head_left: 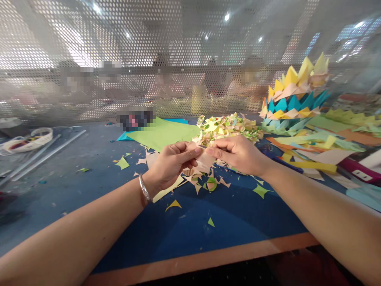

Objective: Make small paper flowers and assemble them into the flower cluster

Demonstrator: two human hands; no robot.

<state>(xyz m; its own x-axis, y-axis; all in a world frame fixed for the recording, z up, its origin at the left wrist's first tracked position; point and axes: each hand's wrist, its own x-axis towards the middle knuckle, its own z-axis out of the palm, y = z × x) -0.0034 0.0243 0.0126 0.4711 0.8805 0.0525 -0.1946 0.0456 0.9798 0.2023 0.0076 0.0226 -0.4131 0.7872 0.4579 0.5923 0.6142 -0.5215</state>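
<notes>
A pale pink paper piece [204, 160] is pinched between both my hands above the middle of the blue table [238, 218]. My left hand [175, 161], with a silver bangle at the wrist, grips its left side between thumb and fingers. At its upper right edge, my right hand [238, 153] holds it with thumb and forefinger. The fingertips of the two hands are close together. Just behind them rises a heap of small cut paper scraps [229, 126]. Scraps also lie beneath the hands, among them a green round piece [211, 184].
Green sheets [166, 133] lie behind my left hand. Folded paper crowns [293, 105] are stacked at the back right, near paper strips [324, 157] and a purple object [358, 169]. Clear rods [49, 155] and a white tape roll [29, 141] lie left. A perforated screen [178, 47] stands behind.
</notes>
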